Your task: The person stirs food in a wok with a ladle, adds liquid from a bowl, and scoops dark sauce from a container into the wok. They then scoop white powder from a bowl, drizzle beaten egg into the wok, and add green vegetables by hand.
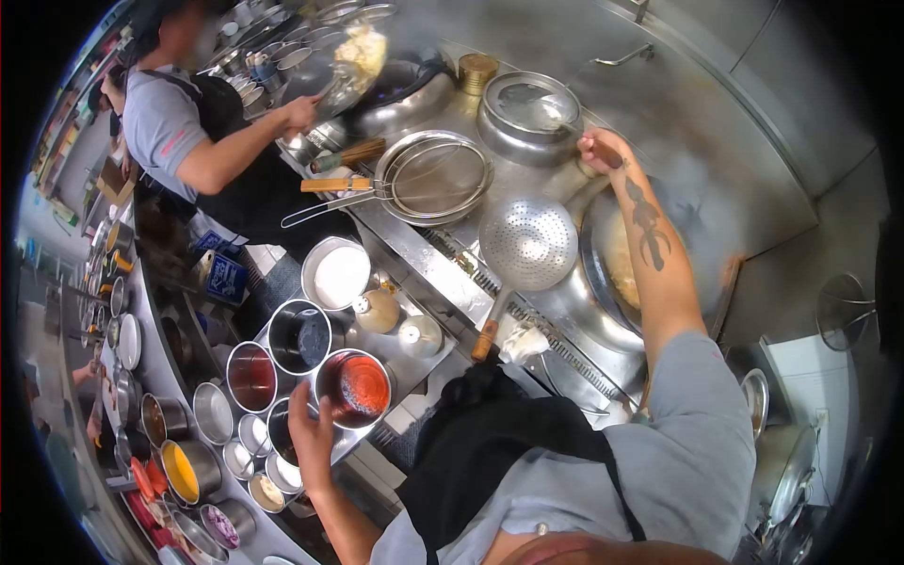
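My left hand [312, 435] is open, fingers stretched out, at the near-left rim of a metal pot of red sauce [362, 384]. It partly covers a dark-looking container just left of that pot. My right hand [605, 152] is closed around the handle of a ladle [565, 125], whose head reaches into a round metal pot [529, 141] at the back of the stove. Below my right forearm a wok [591, 259] holds pale brown food, partly hidden by the arm. Steam rises around it.
A perforated skimmer [529, 240] and wire strainers [438, 179] lie on the stove between me and a co-worker [179, 122], who tosses food in a wok [353, 80]. Pots of white [341, 276] and yellow [179, 471] contents stand left. A can [477, 73] sits behind.
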### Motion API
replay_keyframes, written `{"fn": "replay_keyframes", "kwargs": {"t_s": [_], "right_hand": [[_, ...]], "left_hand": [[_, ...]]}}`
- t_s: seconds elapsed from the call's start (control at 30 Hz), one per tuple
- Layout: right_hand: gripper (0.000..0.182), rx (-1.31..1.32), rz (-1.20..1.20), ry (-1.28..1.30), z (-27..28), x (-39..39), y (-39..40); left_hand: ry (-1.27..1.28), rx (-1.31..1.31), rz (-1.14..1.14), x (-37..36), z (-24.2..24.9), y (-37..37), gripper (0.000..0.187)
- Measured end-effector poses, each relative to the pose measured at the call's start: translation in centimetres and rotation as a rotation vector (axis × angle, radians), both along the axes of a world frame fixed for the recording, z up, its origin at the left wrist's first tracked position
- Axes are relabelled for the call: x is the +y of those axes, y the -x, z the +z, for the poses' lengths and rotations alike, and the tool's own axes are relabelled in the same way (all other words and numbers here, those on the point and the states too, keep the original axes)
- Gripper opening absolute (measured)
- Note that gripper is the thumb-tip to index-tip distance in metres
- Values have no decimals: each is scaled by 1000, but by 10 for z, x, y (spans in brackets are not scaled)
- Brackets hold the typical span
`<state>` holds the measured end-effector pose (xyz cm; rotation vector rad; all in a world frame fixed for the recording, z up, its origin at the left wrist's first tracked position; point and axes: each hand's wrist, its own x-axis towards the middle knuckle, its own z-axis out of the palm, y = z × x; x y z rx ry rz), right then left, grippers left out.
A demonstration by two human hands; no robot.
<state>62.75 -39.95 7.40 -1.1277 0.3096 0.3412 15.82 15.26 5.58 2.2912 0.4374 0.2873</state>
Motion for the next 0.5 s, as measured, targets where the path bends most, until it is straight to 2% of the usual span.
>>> {"fn": "replay_keyframes", "kwargs": {"t_s": [0.1,0.2,0.33,0.4,0.5], "right_hand": [[7,89,194,-306,5,-18,26],[10,31,170,-387,12,-20,81],[34,154,186,-533,17,-19,158],[32,216,134,-451,25,-8,199],[32,234,167,-504,23,1,258]], "left_hand": [[-12,-14,-62,-2,9,-16,38],[-49,-75,-130,6,0,-33,39],[-54,-134,-217,10,7,-57,39],[-115,-189,-240,17,-5,-71,39],[-140,-223,-266,28,-27,-96,38]]}}
